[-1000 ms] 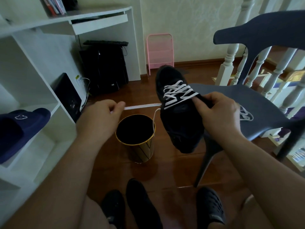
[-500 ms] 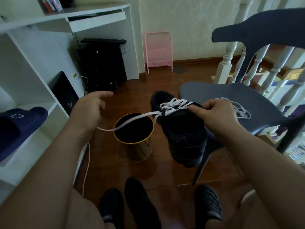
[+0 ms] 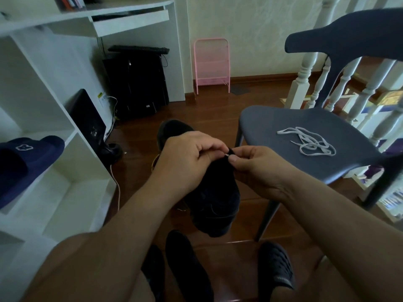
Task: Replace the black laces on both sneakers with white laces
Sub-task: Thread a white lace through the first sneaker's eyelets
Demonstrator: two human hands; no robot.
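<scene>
I hold a black sneaker (image 3: 214, 199) in the air between my knees, toe pointing away. My left hand (image 3: 187, 158) lies over its laced top, and its fingertips pinch the tip of a white lace (image 3: 227, 155). My right hand (image 3: 259, 168) meets it from the right, thumb and forefinger pinching the sneaker's upper edge at the lace tip. The hands hide the lacing. A spare white lace (image 3: 307, 142) lies loose on the seat of the grey chair (image 3: 268, 120). A second black sneaker (image 3: 187, 269) lies on the floor between my feet.
A gold-rimmed bin (image 3: 154, 163) is mostly hidden behind my left hand. White shelves (image 3: 72, 131) with a navy slipper (image 3: 24, 158) stand at the left. White stair balusters (image 3: 305, 70) rise behind the chair. A pink rack (image 3: 211, 64) leans on the far wall.
My left hand, which was drawing the lace out to the left, has come in to the sneaker's top beside my right hand. The sneaker has dropped lower and its lacing is now covered.
</scene>
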